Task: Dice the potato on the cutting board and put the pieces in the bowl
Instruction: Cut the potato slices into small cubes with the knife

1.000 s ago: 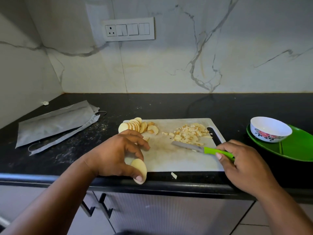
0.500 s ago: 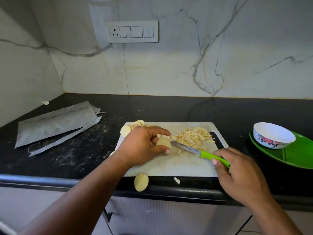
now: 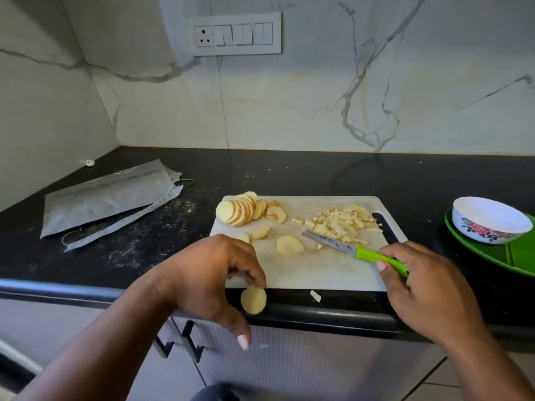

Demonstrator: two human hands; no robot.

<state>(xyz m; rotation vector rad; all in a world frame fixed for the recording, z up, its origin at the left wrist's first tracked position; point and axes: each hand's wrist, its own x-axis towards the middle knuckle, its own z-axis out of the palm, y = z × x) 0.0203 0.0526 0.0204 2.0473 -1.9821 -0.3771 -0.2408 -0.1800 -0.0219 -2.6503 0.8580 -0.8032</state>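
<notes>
Fingers (image 3: 254, 277) of left hand (image 3: 211, 279) curled, tips touching stray potato slice (image 3: 253, 300) at desk (image 3: 144, 250) near edge; grip unclear. Right hand (image 3: 428, 290) farther right, gripping green-handled knife (image 3: 354, 251).

Worktop (image 3: 289, 175): black polished stone, glossy, dusted with pale specks at left. Wall (image 3: 318, 105): white veined marble, smooth sheen. Cutting board (image 3: 312, 270): white plastic, matt, scuffed. Knife (image 3: 356, 250): dull metal blade, glossy green plastic handle. Bowl (image 3: 489, 219): glazed white ceramic, floral print. Plate (image 3: 521, 253): shiny green plastic. Bag (image 3: 107, 198): grey matt cloth. Potato slices (image 3: 240, 211): moist, pale, smooth cut faces.
</notes>
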